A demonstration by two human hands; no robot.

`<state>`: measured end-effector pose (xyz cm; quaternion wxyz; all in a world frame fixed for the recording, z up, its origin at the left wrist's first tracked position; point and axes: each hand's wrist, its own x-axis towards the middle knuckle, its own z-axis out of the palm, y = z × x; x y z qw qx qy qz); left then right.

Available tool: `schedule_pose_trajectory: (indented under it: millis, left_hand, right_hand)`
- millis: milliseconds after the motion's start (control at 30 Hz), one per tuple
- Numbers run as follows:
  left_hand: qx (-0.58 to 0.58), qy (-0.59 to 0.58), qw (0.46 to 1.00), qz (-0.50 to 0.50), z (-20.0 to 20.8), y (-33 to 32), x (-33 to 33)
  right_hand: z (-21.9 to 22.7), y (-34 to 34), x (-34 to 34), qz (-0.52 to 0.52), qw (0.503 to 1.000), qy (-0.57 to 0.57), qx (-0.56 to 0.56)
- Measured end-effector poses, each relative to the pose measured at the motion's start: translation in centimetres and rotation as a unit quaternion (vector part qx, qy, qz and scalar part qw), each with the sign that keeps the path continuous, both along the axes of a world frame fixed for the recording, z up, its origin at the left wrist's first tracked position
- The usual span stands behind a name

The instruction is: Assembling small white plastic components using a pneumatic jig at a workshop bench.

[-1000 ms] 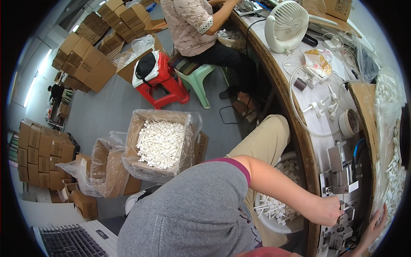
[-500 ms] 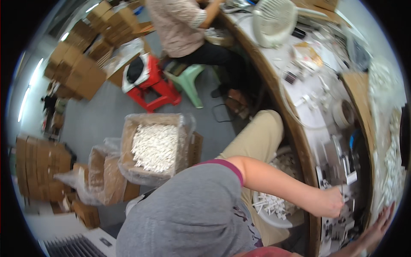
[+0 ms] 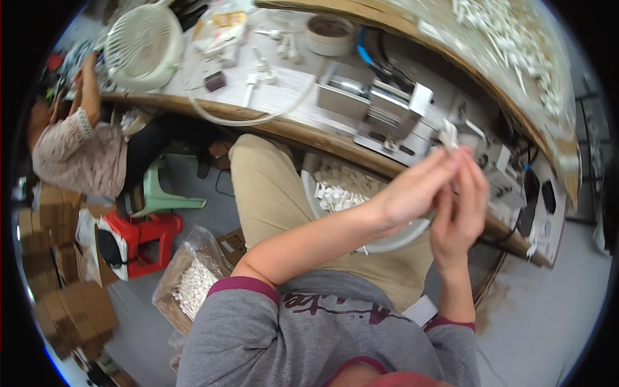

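My left hand point(image 3: 416, 187) and my right hand point(image 3: 461, 216) meet above the bench edge, fingertips together. Small white plastic pieces point(image 3: 448, 134) stick up from between their fingers; motion blurs their shape, and I cannot tell how many there are. My left fingers are closed round them. The right fingers are pressed together, pointing up against the left ones. Just beyond the hands stands a small metal bench machine point(image 3: 390, 113) with a blue tube. Below my left forearm, a white basin point(image 3: 393, 244) holds white stemmed plastic parts point(image 3: 338, 197).
A cardboard tray point(image 3: 445, 45) lined with clear plastic holds many white parts behind the bench point(image 3: 293, 97). There are a tape roll point(image 3: 330, 35) and a fan point(image 3: 143, 48). A co-worker point(image 3: 84, 151) sits left, near a red stool point(image 3: 145, 238) and an open box of white parts point(image 3: 196, 280).
The view has swung to the right. My left hand has left the bench top and my right hand the lined tray's side; both are now together with white pieces between the fingers.
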<state>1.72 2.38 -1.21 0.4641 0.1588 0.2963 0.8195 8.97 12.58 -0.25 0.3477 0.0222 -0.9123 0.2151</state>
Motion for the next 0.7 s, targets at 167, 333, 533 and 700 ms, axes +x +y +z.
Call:
schedule_pose_trajectory:
  millis: [167,333,533,700]
  left_hand:
    - [-0.089,0.023,0.996,0.003,-0.8,-0.7,-0.1]
    - [-0.112,0.001,0.994,-0.005,-1.4,-1.4,0.1]
    - [-0.177,0.037,0.983,0.034,-2.0,-3.5,-0.1]
    - [-0.165,0.073,0.981,0.075,-0.4,-4.4,0.0]
  right_hand:
    - [0.5,-0.3,1.6,0.037,0.994,-0.087,-0.062]
    - [0.7,1.0,2.0,0.024,0.988,-0.048,-0.145]
    - [0.8,3.0,1.2,0.002,0.995,-0.088,0.036]
    - [1.2,3.1,-0.1,0.006,0.969,-0.146,0.197]
